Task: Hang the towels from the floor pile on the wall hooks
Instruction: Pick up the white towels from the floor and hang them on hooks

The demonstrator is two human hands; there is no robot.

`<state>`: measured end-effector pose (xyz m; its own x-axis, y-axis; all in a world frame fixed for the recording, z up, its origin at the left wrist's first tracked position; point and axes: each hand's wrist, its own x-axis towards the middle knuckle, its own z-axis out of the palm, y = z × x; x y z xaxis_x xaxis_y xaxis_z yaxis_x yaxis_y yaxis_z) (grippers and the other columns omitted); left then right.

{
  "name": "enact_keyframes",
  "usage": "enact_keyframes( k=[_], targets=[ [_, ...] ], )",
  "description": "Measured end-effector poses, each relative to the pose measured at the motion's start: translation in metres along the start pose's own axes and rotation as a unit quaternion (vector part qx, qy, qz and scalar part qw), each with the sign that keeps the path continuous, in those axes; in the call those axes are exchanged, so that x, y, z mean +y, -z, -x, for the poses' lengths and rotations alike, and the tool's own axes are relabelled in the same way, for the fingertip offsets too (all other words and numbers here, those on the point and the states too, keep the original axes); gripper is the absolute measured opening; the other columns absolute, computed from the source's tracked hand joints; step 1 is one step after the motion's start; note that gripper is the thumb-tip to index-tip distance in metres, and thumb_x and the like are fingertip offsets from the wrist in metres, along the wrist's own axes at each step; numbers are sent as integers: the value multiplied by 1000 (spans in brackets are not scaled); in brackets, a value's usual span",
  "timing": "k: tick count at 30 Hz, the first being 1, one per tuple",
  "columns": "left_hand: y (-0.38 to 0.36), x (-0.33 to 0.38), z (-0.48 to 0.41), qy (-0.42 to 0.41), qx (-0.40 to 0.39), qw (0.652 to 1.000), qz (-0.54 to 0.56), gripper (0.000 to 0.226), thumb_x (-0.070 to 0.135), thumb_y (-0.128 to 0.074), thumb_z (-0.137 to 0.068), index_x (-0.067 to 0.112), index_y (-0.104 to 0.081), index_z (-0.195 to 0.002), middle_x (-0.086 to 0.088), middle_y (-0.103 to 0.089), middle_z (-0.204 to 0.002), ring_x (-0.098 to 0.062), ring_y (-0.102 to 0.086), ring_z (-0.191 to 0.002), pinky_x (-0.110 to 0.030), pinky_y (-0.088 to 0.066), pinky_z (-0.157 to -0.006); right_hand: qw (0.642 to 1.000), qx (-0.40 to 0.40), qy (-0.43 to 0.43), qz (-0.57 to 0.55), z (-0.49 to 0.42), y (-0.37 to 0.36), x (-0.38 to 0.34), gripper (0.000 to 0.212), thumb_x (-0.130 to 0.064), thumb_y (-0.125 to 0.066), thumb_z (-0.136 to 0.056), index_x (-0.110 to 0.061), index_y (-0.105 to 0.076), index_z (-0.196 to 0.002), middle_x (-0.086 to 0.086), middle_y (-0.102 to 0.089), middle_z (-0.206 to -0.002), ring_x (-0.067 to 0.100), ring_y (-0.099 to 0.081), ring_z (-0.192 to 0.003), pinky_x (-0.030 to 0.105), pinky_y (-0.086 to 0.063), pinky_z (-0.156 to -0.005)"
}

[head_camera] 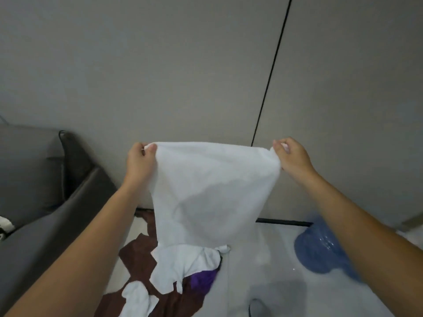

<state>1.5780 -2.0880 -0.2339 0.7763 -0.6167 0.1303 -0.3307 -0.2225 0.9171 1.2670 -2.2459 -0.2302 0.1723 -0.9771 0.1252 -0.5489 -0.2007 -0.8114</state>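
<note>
**Towel spread, no hook in view**

Left hand (139, 161) pinches the top-left corner of the white towel (206, 193) and right hand (290, 156) pinches the top-right. Both are fingertip grips on very little cloth. The towel hangs spread between them at frame centre, in front of the wall (183, 65). Its lower edge reaches the floor pile (160, 271) at bottom centre; can't tell if it touches.

Risks:
- A corner slips out and the towel drops onto the pile.
- The hem snags pile cloth on lifting.
- No hooks are visible, so the target must be found first.
</note>
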Motion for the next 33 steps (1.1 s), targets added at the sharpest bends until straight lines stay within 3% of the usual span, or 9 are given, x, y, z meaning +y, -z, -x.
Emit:
enact_keyframes(
  k=[5,8,13,16,19,24,27,30,33],
  targets=[
    [-37,26,28,-32,-115,992,31,26,19,-52,-96,15,-47,-71,-1,-48,-69,-14,-41,-62,-31,-33,-58,998,42,-54,15,85,52,5,26,-40,-58,-93,-14,-55,-88,-6,-59,-85,7,-49,-73,11,-35,-61],
    [-61,52,62,-71,-168,983,28,16,19,-52,-96,9,-56,-84,-5,-54,-76,-18,-48,-71,-31,-32,-56,994,38,-97,34,136,90,13,22,-40,-65,-88,-18,-61,-91,-2,-63,-101,14,-53,-92,22,-37,-69],
    [-105,90,129,-121,-264,956,49,20,21,-53,-96,4,-58,-87,-7,-55,-77,-21,-51,-74,-33,-38,-67,978,31,-161,126,224,163,36,33,-41,-71,-83,-18,-68,-106,-4,-60,-100,15,-54,-95,22,-34,-75],
    [-129,119,187,-153,-314,936,50,21,23,-55,-96,6,-54,-84,0,-50,-68,-16,-45,-63,-31,-35,-57,955,93,-226,169,282,207,57,30,-41,-70,-85,-16,-69,-102,0,-55,-99,18,-53,-93,23,-33,-77],
    [-150,147,258,-175,-371,910,64,16,20,-55,-96,7,-55,-86,4,-51,-68,-9,-46,-59,-21,-36,-53,937,154,-263,172,345,252,72,25,-40,-69,-85,-16,-69,-90,4,-60,-98,21,-56,-93,25,-37,-74],
    [-179,186,421,-200,-483,849,77,20,23,-55,-95,6,-55,-83,-1,-52,-68,-15,-46,-61,-26,-37,-54,893,268,-320,169,493,332,103,23,-40,-66,-87,-17,-69,-89,5,-66,-99,20,-58,-92,25,-38,-71],
    [-178,199,531,-227,-536,809,84,21,23,-53,-97,6,-52,-84,-4,-51,-72,-17,-46,-66,-22,-37,-54,869,316,-348,152,592,372,118,19,-41,-66,-87,-22,-63,-84,1,-62,-96,18,-57,-90,25,-38,-72],
    [-170,209,640,-243,-586,767,96,23,26,-54,-98,9,-50,-82,-5,-51,-76,-19,-48,-73,-31,-37,-61,845,354,-367,158,690,410,127,19,-41,-67,-85,-25,-61,-78,0,-60,-91,18,-57,-86,25,-37,-71],
    [-155,219,742,-275,-631,718,103,29,26,-56,-96,-3,-57,-91,-10,-54,-81,-20,-50,-76,-32,-37,-63,822,395,-375,169,784,443,130,22,-37,-69,-85,-21,-61,-72,-4,-56,-76,12,-53,-72,23,-34,-66]
  ],
)
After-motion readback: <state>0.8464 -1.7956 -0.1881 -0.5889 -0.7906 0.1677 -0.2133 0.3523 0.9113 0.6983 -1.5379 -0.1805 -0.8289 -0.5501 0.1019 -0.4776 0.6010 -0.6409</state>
